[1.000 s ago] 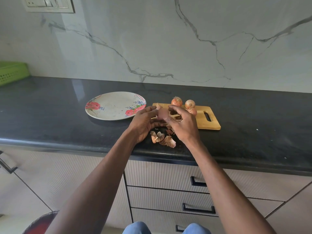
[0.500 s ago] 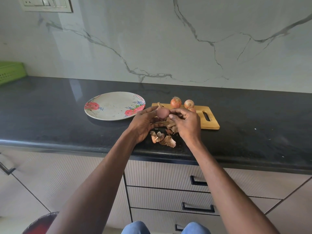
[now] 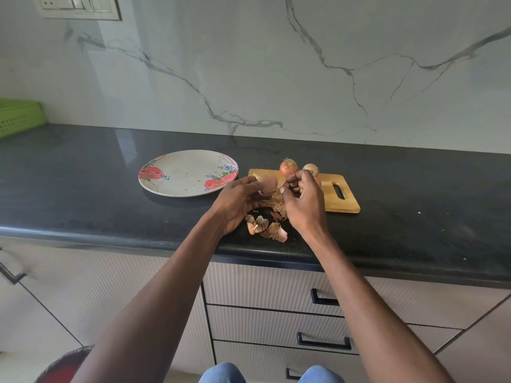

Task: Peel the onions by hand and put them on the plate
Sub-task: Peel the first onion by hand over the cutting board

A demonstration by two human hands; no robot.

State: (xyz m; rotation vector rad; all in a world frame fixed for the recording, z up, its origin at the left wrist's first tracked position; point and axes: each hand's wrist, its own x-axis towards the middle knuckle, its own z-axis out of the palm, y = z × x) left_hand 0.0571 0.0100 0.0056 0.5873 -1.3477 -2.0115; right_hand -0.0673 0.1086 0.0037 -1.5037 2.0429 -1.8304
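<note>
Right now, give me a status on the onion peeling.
Done: nothing is on the plate yet; loose skins lie on the counter. In hand: the left hand holds a partly peeled onion while the right hand picks at its skin. Left: finish it, then peel the onions waiting on the board.

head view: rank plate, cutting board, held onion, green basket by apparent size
1. plate and cutting board: look alike, board partly hidden by the hands, so unranked.
2. green basket: cropped at the frame edge and farther away, so unsure.
3. held onion.
</note>
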